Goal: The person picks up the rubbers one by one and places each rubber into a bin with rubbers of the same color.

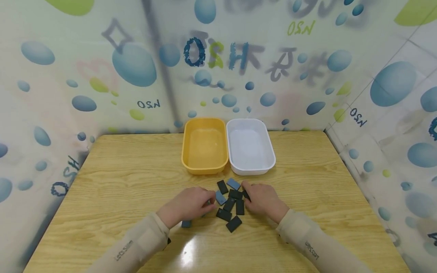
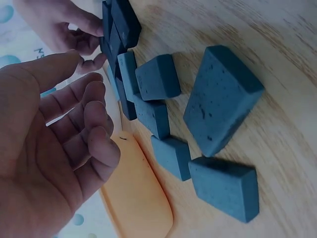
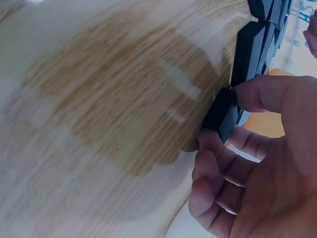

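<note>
Black and blue rectangular blocks lie loosely grouped in the middle of the table. My right hand (image 1: 263,199) pinches a black block (image 3: 221,114) between thumb and fingers at the group's right side. On the left, my left hand (image 1: 191,204) hovers beside the blocks with fingers loosely bent and nothing in them. A blue block (image 1: 220,197) lies just right of its fingertips, and another blue block (image 1: 186,224) shows partly below the hand. The left wrist view has several blue-grey blocks (image 2: 223,99) spread on the wood. Toward me lies a separate black block (image 1: 233,224).
Behind the blocks, a yellow tub (image 1: 205,171) and a white tub (image 1: 253,172) stand side by side on the wooden table (image 1: 136,163). A patterned curtain (image 1: 164,94) hangs along the table's back edge, with patterned sheeting at both sides too.
</note>
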